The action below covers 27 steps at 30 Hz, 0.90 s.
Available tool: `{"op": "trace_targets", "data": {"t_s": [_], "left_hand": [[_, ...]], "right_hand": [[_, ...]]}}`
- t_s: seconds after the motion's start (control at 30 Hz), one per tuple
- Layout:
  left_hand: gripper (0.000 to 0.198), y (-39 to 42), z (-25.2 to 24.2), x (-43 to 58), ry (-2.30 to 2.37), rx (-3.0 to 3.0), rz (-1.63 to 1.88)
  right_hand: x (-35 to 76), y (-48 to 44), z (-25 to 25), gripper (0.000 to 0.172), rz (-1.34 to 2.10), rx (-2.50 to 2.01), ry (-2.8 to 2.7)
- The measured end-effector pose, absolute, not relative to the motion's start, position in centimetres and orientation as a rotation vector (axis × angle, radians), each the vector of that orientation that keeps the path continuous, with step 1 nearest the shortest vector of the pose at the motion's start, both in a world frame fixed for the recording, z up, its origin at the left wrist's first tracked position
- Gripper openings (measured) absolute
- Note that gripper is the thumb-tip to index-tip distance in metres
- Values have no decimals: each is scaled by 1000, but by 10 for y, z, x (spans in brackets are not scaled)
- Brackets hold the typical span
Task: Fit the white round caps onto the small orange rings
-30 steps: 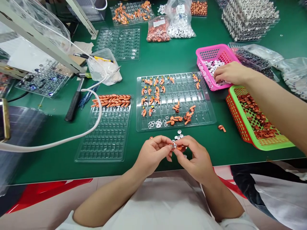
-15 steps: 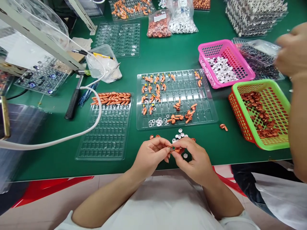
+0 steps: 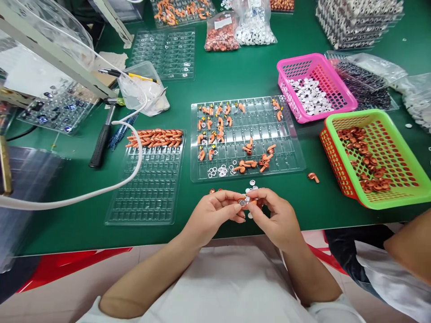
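Observation:
My left hand (image 3: 213, 215) is closed, pinching a small round earbud part (image 3: 242, 203) with a silvery face and an orange rim. Opposite it, my right hand (image 3: 278, 217) has its thumb and forefinger closed on an orange earbud piece (image 3: 253, 202), mostly hidden by the fingers. Both pieces meet or nearly meet; I cannot tell if they are joined. Small white discs (image 3: 252, 183) lie on the green table just beyond the fingertips. Behind them is a clear blister tray (image 3: 249, 130) with orange earbuds and white rings.
To the right stand a pink basket (image 3: 350, 105) of white discs and a green basket (image 3: 415, 179) of copper-coloured shells. A loose earbud (image 3: 313, 177) lies beside it. Leftward are another tray (image 3: 144, 188), a hammer (image 3: 101, 146) and a white cable (image 3: 101, 196). A co-worker's arm (image 3: 412, 244) shows at lower right.
My fingertips have turned the pieces, so a round silvery face now shows in the left hand. The co-worker's raised hand has left the view, and that arm is lower.

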<state>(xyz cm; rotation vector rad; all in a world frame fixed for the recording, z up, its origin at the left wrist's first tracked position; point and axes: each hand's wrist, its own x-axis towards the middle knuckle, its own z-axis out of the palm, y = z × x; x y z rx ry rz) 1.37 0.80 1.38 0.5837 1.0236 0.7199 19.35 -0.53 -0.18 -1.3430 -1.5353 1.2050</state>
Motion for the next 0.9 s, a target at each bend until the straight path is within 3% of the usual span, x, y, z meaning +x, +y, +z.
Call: {"op": "trace_targets", "data": {"t_s": [0.9], "left_hand": [[19, -1, 18, 13, 1084, 934, 775]], "right_hand": [[196, -4, 2, 6, 1451, -1261, -1469]]}}
